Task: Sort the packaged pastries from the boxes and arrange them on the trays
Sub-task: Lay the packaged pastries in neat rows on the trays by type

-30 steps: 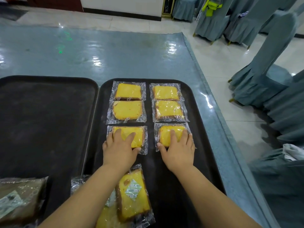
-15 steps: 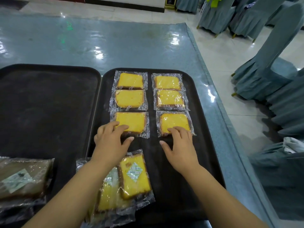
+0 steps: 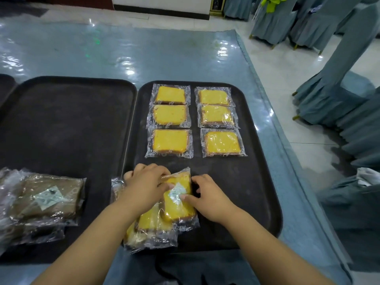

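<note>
Gripping one wrapped yellow slice [image 3: 181, 204] from two sides: the left hand [image 3: 144, 186] curled over its far left corner, the right hand [image 3: 207, 196] pinching its right edge, with the thumb on the white label [image 3: 176, 193]. Probably taken from both sides because of the slippery film, and to lift only this one off the loose pile [image 3: 150, 231] at the near left corner of the right tray [image 3: 259, 182]. Lies label up here, unlike the placed ones, so likely needs turning first. Further on the same tray, six yellow slices [image 3: 170, 142] in two columns of three, close together, leaving bare space in front for a next row. To the left, on the left tray [image 3: 72, 124], brown packets [image 3: 47, 198] stacked at the near edge, apart by kind. Under everything, the glossy blue tabletop [image 3: 144, 54].
</note>
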Motion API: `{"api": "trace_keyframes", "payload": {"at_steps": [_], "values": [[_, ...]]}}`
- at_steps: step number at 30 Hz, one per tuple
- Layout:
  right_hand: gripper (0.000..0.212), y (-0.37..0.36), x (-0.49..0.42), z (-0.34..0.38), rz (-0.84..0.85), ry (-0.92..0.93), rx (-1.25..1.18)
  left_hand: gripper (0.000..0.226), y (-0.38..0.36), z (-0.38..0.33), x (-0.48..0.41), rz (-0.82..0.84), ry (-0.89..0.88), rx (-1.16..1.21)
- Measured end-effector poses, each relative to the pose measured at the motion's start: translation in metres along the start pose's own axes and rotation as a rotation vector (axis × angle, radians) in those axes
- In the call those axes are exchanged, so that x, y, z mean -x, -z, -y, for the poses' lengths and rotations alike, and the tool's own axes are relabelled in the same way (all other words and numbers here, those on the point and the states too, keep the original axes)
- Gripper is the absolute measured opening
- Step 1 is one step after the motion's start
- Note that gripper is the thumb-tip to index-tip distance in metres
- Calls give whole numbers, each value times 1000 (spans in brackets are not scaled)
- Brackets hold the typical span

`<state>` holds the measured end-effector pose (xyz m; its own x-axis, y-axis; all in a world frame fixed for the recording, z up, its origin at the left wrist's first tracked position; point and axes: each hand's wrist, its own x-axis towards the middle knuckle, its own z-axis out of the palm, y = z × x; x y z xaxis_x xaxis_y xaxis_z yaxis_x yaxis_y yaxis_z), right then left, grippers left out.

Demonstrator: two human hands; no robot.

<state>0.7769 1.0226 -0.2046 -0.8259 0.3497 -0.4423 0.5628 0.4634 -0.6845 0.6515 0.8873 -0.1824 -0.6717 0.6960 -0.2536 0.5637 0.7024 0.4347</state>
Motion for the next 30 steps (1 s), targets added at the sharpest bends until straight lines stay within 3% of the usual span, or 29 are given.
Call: {"api": "trace_keyframes", "payload": {"at_steps": [4, 9, 13, 17, 19, 21, 26, 30], "values": [[31, 2, 5, 0, -89, -67, -295, 23, 6, -4, 2, -53, -42, 147], [30, 16, 18, 11, -348, -54, -403, 56, 5, 3, -3, -56, -84, 307], [30, 34, 35, 17, -622, -37, -198, 53, 5, 14, 1, 39, -141, 189], [26, 37, 42, 13, -864, 120, 288, 49, 5, 23, 6, 166, -255, -30], [27, 30, 40, 2, -846, 183, 484, 58, 5, 27, 7, 236, -262, -109], [33, 17, 38, -10, -720, 116, 600, 66, 5, 29, 8, 262, -272, -169], [45, -17, 49, -29, -334, -65, 596, 71, 6, 29, 9, 232, -290, -217], [49, -20, 54, -35, -339, -36, 541, 70, 3, 26, 12, 176, -286, -228]]}}
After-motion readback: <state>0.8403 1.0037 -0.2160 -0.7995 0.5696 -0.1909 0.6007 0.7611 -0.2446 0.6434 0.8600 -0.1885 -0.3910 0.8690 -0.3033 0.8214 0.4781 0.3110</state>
